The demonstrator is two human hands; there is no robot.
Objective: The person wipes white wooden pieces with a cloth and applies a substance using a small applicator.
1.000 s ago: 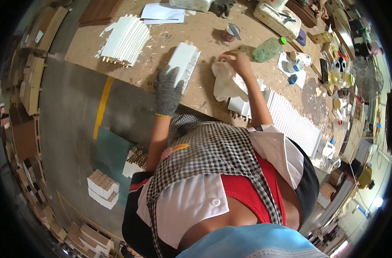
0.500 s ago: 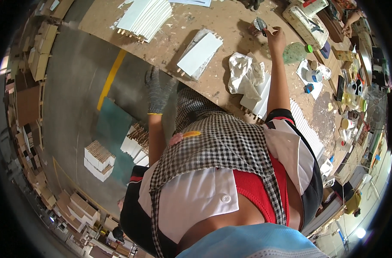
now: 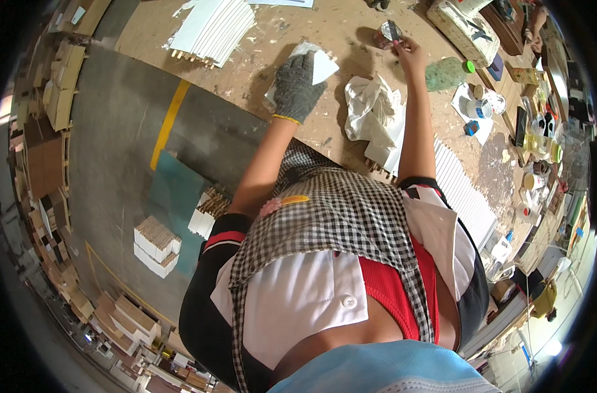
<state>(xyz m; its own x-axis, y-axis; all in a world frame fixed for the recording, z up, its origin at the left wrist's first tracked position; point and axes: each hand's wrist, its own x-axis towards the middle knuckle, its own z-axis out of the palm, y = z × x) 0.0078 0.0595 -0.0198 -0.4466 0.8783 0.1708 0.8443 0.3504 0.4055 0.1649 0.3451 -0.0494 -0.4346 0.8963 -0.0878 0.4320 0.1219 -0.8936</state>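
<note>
My left hand (image 3: 298, 88), in a grey knitted glove with a yellow cuff, lies flat over a white panel (image 3: 324, 67) on the brown workbench. Its fingers stretch toward the panel's far edge and cover much of it. My bare right hand (image 3: 411, 56) pinches a thin dark flat tool (image 3: 394, 31). That tool reaches over a small round tub (image 3: 382, 36) with a reddish-brown side; what is inside the tub I cannot make out. A crumpled white cloth (image 3: 370, 108) rests on white panels (image 3: 391, 154) between my forearms.
Stacked white panels (image 3: 214, 29) with wooden spacers stand at the far left of the workbench (image 3: 338, 141). To the right are a green-capped bottle (image 3: 446, 74), a large whitish container (image 3: 465, 33), a blue-white tub (image 3: 478, 109) and more white strips (image 3: 465, 193). Another person's hand (image 3: 534, 39) shows far right.
My left hand has moved up and right from beside the bench onto the white panel. My right hand has shifted slightly left, with the dark tool now over the tub.
</note>
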